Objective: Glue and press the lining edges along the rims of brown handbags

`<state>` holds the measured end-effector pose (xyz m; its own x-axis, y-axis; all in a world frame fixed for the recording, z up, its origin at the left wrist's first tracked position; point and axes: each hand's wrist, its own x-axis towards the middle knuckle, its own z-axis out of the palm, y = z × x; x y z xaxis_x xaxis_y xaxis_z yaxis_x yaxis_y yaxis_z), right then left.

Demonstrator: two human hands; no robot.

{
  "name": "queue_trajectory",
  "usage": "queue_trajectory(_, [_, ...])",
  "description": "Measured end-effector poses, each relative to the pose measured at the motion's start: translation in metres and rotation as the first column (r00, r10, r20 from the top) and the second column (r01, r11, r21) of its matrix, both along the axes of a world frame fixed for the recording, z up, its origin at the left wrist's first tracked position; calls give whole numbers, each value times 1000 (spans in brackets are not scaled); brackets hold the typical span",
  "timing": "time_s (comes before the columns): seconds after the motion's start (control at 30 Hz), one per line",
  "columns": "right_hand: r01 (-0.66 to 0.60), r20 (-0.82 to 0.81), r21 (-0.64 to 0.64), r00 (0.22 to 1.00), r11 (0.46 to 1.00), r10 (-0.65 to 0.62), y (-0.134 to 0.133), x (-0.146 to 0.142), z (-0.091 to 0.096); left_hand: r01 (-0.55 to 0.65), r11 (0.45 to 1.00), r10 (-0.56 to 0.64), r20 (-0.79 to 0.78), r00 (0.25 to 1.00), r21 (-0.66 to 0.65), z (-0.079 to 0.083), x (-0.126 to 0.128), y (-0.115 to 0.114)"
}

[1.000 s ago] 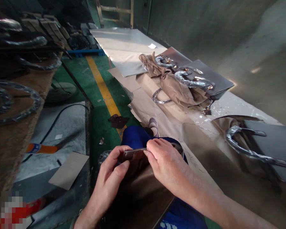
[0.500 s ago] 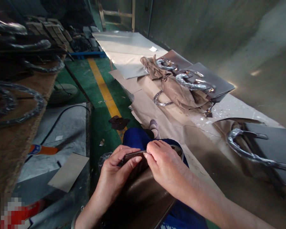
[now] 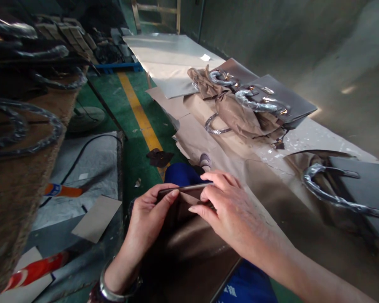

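A dark brown leather bag (image 3: 192, 248) lies across my lap, over blue clothing (image 3: 243, 286). My left hand (image 3: 151, 210) pinches its piped top edge, thumb on the near side and fingers behind. At the right part of that edge is my right hand (image 3: 222, 202), its thumb apart from the fingers and some fingertips reaching over the rim. Between the hands a lighter brown flap of material shows just below the edge. What lies under my right palm is hidden.
To the right, a paper-covered table (image 3: 164, 54) bears brown bags (image 3: 240, 113) with plastic-wrapped handles (image 3: 316, 189). At left stands a wooden bench (image 3: 25, 198) with more wrapped handles (image 3: 47, 113). Lower down are an orange tube (image 3: 65, 190), a red tube (image 3: 38, 269) and a card (image 3: 97, 219).
My right thumb and fingers have parted from their pinch on the edge, and the hand has shifted slightly right. My left hand keeps its pinch. The view has shifted a little.
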<state>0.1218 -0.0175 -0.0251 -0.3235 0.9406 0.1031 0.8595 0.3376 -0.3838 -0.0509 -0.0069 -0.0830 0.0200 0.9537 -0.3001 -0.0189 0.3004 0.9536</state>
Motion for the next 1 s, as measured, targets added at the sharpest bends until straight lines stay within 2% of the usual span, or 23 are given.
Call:
queue_trajectory(0.1, [36, 54, -39, 998, 999, -33, -7, 11, -1, -13, 1000, 14, -32, 999, 22, 4, 2, -1])
queue_trajectory(0.2, [78, 60, -15, 995, 997, -77, -9, 20, -8, 17, 998, -12, -75, 997, 59, 7, 6, -2])
queue_trajectory(0.33, [117, -10, -24, 993, 993, -117, -7, 26, -16, 41, 998, -38, -82, 996, 43, 8, 11, -4])
queue_trajectory(0.5, [140, -97, -107, 984, 984, -150, -6, 29, -14, 28, 998, -22, -93, 995, 58, 9, 14, -4])
queue_trajectory(0.7, [150, -103, -155, 980, 976, -167, -6, 32, -14, 33, 999, -33, -14, 999, -20, 8, 16, -4])
queue_trajectory(1.0, [157, -54, -174, 984, 972, -169, -3, 31, -15, 25, 999, -25, -4, 1000, -21, 5, 16, -3])
